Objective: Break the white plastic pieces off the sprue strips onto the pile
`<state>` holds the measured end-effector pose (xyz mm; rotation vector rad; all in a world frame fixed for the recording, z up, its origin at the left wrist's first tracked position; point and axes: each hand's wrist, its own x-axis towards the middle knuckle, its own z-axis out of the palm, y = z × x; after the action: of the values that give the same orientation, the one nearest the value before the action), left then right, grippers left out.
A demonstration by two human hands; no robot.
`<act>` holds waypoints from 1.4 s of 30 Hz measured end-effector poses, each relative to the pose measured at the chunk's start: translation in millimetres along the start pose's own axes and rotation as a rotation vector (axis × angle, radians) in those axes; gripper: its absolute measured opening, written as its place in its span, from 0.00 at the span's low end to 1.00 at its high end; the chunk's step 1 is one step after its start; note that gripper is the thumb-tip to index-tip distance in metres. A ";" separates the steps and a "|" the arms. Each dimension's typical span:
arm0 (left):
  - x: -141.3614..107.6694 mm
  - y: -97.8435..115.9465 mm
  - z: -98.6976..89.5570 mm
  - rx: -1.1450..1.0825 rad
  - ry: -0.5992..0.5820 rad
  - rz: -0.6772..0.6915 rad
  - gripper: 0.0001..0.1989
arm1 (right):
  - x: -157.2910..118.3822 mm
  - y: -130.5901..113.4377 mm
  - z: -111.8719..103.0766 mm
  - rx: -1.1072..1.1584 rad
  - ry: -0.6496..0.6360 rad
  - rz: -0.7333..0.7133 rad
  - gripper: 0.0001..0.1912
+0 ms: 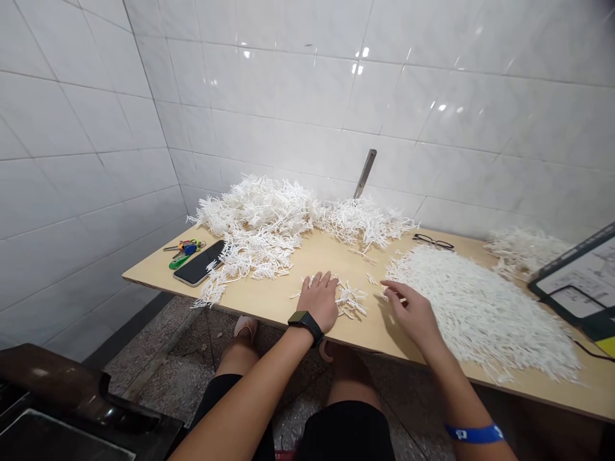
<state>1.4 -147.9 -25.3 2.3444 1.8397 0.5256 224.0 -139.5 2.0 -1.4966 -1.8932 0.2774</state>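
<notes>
My left hand [318, 299], with a dark watch on its wrist, lies flat with fingers stretched over a few thin, branched white plastic-looking pieces [350, 299] near the table's front edge. To its right, my right hand [410, 314] hovers over the wood, thumb and index finger brought close together. Whether a small piece sits between those fingertips is too small to make out. A tiny white piece [371, 278] lies just left of them. Beside the right hand spreads a wide flat heap of short white pieces [480, 307].
Tangled branched white pieces [269, 211] are heaped at the back left, with a smaller pile [365, 221] beside them. A phone [200, 264] and keys [185, 248] lie left. Glasses [433, 241] rest at the back; a dark box-like object [581, 282] stands right. Tiled walls border the table [336, 253].
</notes>
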 end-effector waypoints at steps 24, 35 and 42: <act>0.2 0.5 0.0 0.041 -0.016 0.006 0.24 | -23.6 -28.1 16.7 -0.200 -0.221 0.046 0.23; -0.3 -1.0 1.3 0.041 0.003 0.017 0.24 | 5.0 -36.3 28.3 -0.289 -0.356 -0.190 0.17; 0.5 -1.2 2.5 0.021 0.005 0.014 0.25 | -0.6 -28.0 4.9 -0.242 -0.488 -0.223 0.18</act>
<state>1.3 -146.8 -28.0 2.3728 1.8415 0.5170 199.4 -147.6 13.9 -1.4428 -2.5377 0.3418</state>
